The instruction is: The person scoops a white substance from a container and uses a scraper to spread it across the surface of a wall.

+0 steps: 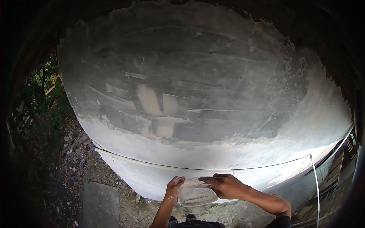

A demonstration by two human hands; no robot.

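Observation:
I face a plastered wall (197,87), grey and damp over its upper part, whiter along the bottom band. Low in the head view, my left hand (173,189) grips the left edge of a flat board loaded with pale putty (194,193). My right hand (225,186) lies over the board's right top edge, fingers pressed on it; whether it also holds a blade there I cannot tell. Both hands are close together, just in front of the wall's lower part.
A thin white pipe (316,186) runs along the wall's base and drops down at the right. A concrete slab (100,203) lies on the rubble-strewn ground at lower left. Bushes (42,95) stand beyond the wall's left corner. Wooden planks (336,167) are stacked at the right.

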